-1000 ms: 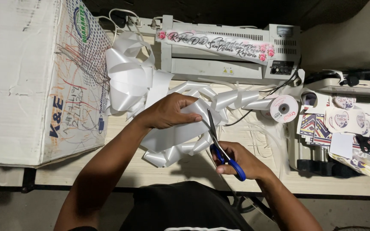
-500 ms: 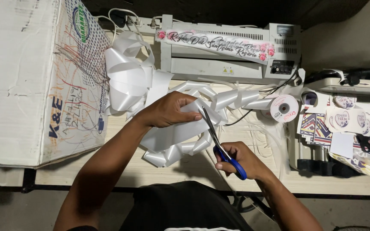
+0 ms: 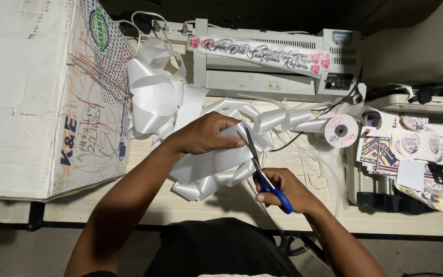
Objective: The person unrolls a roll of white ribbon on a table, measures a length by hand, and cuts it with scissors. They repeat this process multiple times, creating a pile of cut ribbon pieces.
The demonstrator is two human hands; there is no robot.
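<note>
Scissors (image 3: 262,166) tilt slightly steeper than a second ago, blades deeper into the white ribbon (image 3: 208,161). Left hand (image 3: 206,134) pinches the ribbon flat over the table (image 3: 180,205); right hand (image 3: 283,190) grips the blue handles (blades point up-left, toward the left hand).

A large white cardboard box (image 3: 37,97) with scribbles stands at the left of the pale wooden table (image 3: 180,208), a grey laminating machine (image 3: 273,69) sits behind, and patterned printed cards (image 3: 411,154) lie at the right.
</note>
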